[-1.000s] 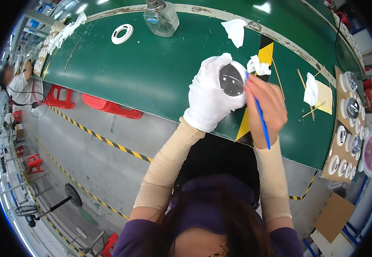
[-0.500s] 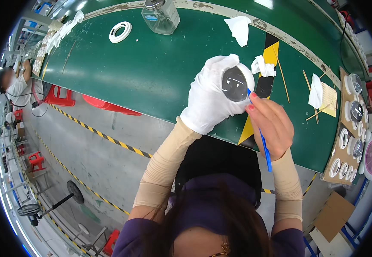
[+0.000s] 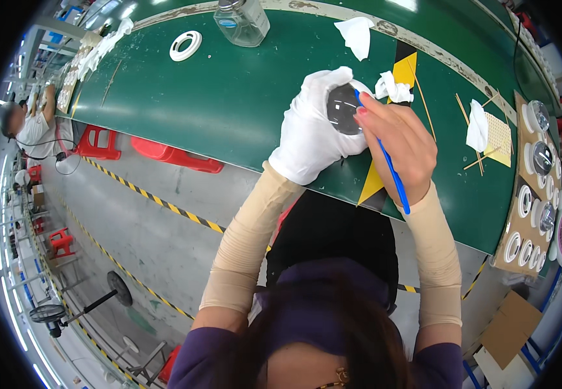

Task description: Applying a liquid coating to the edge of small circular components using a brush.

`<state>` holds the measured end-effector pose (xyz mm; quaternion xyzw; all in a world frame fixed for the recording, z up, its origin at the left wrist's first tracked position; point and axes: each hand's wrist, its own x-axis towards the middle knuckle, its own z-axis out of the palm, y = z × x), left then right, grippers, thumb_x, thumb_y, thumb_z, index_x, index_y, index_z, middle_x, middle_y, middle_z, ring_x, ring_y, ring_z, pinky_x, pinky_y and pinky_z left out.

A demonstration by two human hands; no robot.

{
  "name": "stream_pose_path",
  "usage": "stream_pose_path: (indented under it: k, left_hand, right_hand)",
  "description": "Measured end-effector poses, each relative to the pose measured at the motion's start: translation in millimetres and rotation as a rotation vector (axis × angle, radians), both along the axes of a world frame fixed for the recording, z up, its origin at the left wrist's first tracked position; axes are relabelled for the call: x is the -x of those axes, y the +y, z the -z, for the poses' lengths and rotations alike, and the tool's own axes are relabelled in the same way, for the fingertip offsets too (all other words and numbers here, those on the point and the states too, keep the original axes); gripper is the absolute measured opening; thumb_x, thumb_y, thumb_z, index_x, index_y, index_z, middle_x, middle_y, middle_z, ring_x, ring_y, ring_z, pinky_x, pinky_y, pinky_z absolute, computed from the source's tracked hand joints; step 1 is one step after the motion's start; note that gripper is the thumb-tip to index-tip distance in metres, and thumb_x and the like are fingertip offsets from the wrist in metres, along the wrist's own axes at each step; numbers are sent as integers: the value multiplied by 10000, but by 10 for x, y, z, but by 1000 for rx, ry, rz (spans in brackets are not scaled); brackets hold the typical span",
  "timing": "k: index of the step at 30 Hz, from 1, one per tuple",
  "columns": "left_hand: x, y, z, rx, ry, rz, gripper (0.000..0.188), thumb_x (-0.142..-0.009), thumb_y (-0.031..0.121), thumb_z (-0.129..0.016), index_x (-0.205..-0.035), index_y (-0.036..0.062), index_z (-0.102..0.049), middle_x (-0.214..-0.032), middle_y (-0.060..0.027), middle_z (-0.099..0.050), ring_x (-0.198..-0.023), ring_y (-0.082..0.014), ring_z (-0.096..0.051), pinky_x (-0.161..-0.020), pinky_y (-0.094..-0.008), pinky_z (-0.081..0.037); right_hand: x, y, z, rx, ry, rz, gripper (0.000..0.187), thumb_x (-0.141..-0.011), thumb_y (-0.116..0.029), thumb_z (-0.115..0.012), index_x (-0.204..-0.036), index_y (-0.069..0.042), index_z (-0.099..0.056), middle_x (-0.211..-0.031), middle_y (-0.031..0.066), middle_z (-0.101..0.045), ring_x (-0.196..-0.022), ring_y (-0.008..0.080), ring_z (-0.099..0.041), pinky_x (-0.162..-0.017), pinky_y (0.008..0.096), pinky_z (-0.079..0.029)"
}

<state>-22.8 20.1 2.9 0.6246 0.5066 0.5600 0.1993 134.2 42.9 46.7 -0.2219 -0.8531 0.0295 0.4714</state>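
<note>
My left hand (image 3: 310,133), in a white glove, is wrapped round a white round housing with a dark, glossy domed lens (image 3: 344,110) that faces up. Bare, my right hand (image 3: 401,139) pinches a slim blue pen-like tool (image 3: 394,172). The tool's upper end meets the lens rim on its right side, and its lower end sticks out below my palm. My right fingertips rest close to the rim and cover part of it. Most of the housing is hidden by the glove.
A white ring (image 3: 185,45) and a glass jar (image 3: 242,23) stand at the back of the green table (image 3: 164,97). Crumpled white cloths (image 3: 394,87), thin sticks (image 3: 425,97) and a yellow pad (image 3: 499,139) lie to the right. Beyond them a cardboard tray (image 3: 511,214) holds lens parts.
The tool's tip has moved up along the lens rim, from its lower right to its upper right. Both hands and the lens have shifted slightly up and left in view.
</note>
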Motion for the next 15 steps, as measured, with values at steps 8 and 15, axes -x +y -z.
stream_pose_path:
  k: [8, 15]
  left_hand:
    - [-4, -24, -22, 7, 64, -42, 825, -587, 221, -912, -1294, 108, -502, -1237, -133, -564, -1063, -313, -633, -871, -373, -536]
    - [-14, -20, -63, -2, 79, -38, 812, -595, 207, -907, -1290, 101, -502, -1247, -134, -559, -1061, -312, -631, -867, -380, -536]
  right_hand:
    - [-180, -287, 134, -38, -41, 7, 292, -694, 103, -737, -978, 81, -671, -1129, 186, -681, -841, 280, -660, -695, 351, -552]
    - [-149, -269, 7, 21, -61, 23, 305, -706, 133, -745, -994, 67, -668, -1077, 212, -702, -787, 302, -663, -685, 335, -558]
